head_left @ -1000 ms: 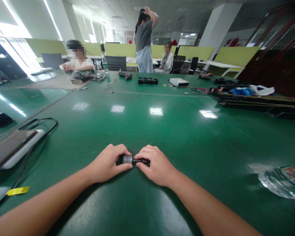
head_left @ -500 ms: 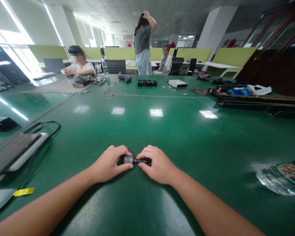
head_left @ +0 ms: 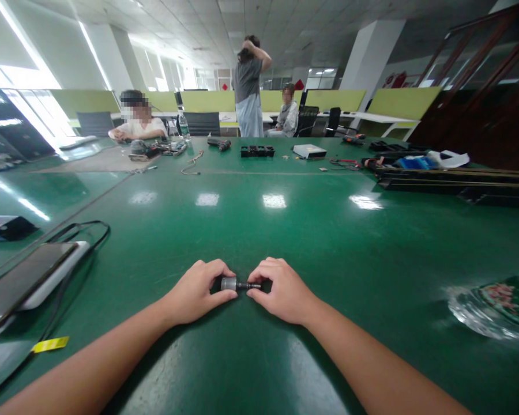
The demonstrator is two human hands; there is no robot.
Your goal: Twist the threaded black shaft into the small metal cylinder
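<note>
A small metal part lies level just above or on the green table (head_left: 242, 230), with a grey cylinder (head_left: 229, 283) at its left end and a thin dark ribbed shaft (head_left: 244, 285) at its right. The thumb and fingers of my left hand (head_left: 200, 292) are closed round the cylinder. My right hand (head_left: 283, 291) pinches the far end of the shaft between thumb and forefinger. Between the two sets of fingertips a short length of the shaft shows. Whether the part touches the table cannot be made out.
At the right is a glass dish (head_left: 493, 305). A phone (head_left: 30, 279) on a white object, with a black cable, lies left. Further back stand a drill (head_left: 218, 144), a black tray (head_left: 257, 151) and a white box (head_left: 309, 151). A person (head_left: 140, 122) sits across the table.
My right hand has shifted slightly right along the shaft, so more of it shows between my hands. The view has tilted a little, and the standing person's raised arm has come lower.
</note>
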